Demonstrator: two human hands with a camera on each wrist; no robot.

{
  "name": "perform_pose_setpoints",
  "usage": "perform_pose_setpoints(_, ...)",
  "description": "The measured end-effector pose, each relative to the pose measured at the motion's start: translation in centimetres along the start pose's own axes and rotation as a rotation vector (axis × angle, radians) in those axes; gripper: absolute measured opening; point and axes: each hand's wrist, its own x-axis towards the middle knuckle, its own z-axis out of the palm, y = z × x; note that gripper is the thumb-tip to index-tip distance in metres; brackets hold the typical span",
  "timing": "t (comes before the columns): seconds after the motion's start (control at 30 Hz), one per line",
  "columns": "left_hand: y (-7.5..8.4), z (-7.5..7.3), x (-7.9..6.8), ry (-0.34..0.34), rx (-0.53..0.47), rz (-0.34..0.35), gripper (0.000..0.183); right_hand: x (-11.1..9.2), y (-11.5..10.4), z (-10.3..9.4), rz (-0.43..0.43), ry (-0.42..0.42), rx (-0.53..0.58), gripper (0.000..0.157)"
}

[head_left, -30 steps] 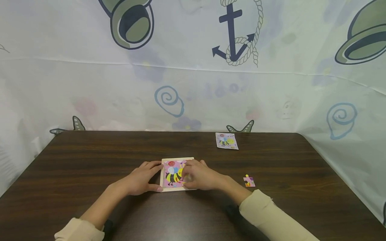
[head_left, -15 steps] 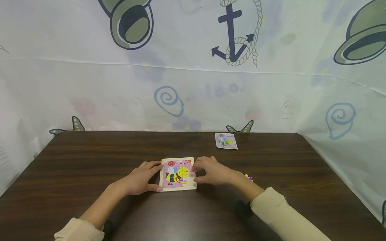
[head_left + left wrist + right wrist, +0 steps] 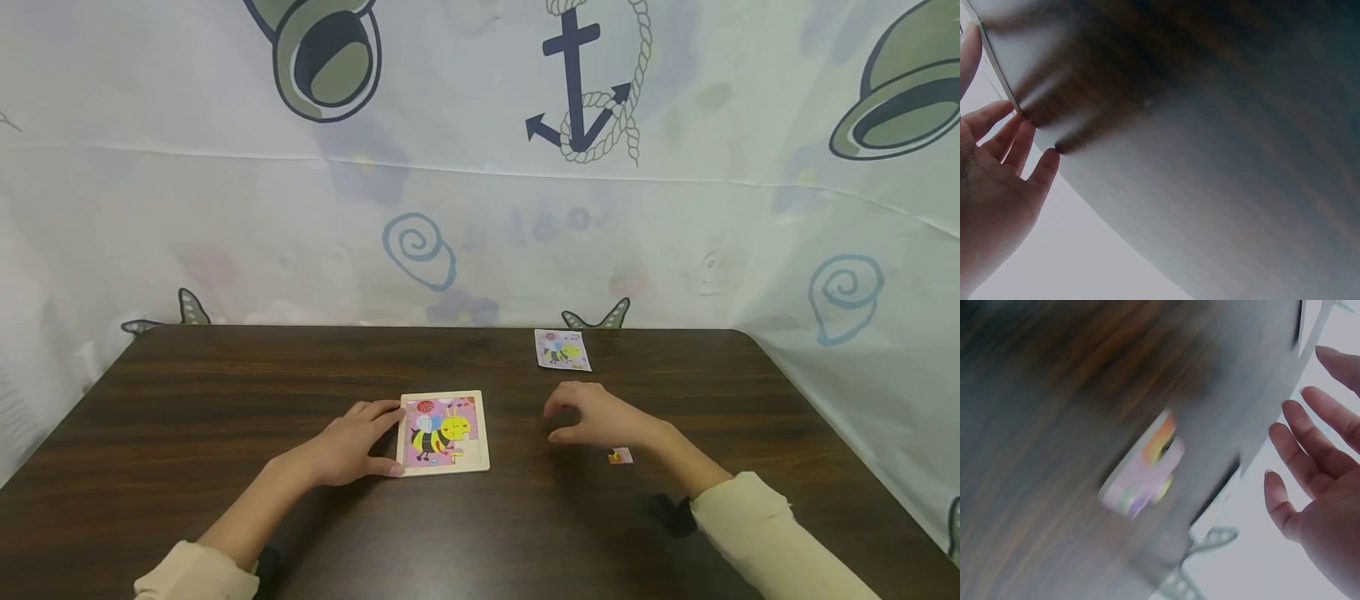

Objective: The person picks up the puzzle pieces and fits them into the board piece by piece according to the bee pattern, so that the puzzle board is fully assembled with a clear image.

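A square wooden tray puzzle with a bee picture lies on the table; pale bare wood shows at its lower right. My left hand rests at its left side, thumb near the lower corner and fingers near the upper one. The left wrist view shows those fingers fairly straight along the tray's edge. To the right, my right hand is over the table, holding nothing, fingers loosely bent. A loose jigsaw piece, pink with orange and yellow, lies partly hidden behind the right forearm; the right wrist view shows it whole, blurred.
A small bee picture card lies near the table's back edge, right of the middle. The dark wood table ends at a white cloth backdrop with printed shells, hats and an anchor.
My right hand has moved off the puzzle and away to the right, uncovering the bare wood at its lower right. My left hand has stayed at the tray's left side.
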Motion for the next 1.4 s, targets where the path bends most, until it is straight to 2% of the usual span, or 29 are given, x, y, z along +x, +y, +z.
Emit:
perform_pose_setpoints(0.27,0.0,0.0,0.1,-0.002,-0.006,-0.004,0.078,-4.0,3.0,-2.2,0.103,-0.018,0.004,0.023)
perform_pose_setpoints(0.5,0.0,-0.1,0.0,0.0,-0.004,0.001,0.077,-6.2,4.9,-2.1,0.174,-0.061,0.009,0.022)
perform_pose_setpoints(0.6,0.0,-0.1,-0.1,-0.002,-0.005,0.005,0.077,-6.7,5.2,-1.7,0.191,-0.062,0.012,0.023)
perform_pose_setpoints(0.8,0.0,-0.1,0.0,-0.006,-0.006,0.0,0.078,-7.2,5.3,-1.1,0.161,-0.02,0.001,0.023)
perform_pose_setpoints(1.4,-0.1,-0.2,-0.1,-0.009,0.0,0.008,0.078,-7.3,5.1,-0.5,0.153,0.048,-0.032,0.02)
